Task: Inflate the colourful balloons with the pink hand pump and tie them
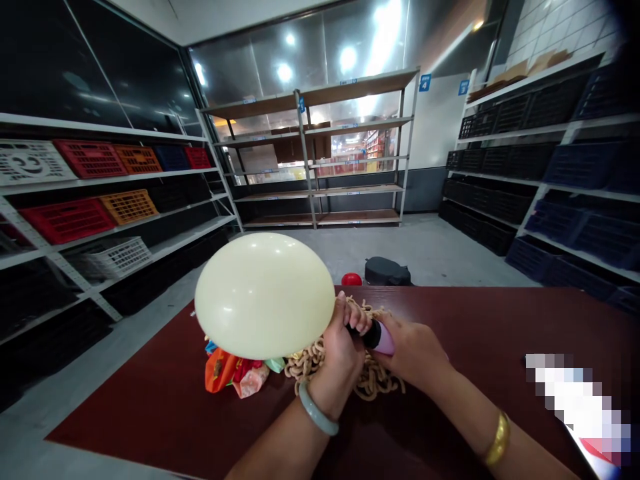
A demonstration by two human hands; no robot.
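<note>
L hand (pixel 346 347) & R hand (pixel 415 350), fingers (pixel 356 315) round blk/pink tool (pixel 384 339), 1 pale balloon (pixel 265 297) touching L hand

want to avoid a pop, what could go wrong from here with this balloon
The balloon looks round and full, so it might burst if squeezed or filled further. Its neck is hidden at the left hand; if that grip loosens, it could slip free. The tan cord piled close by might snag the purple tool in the right hand.
</note>
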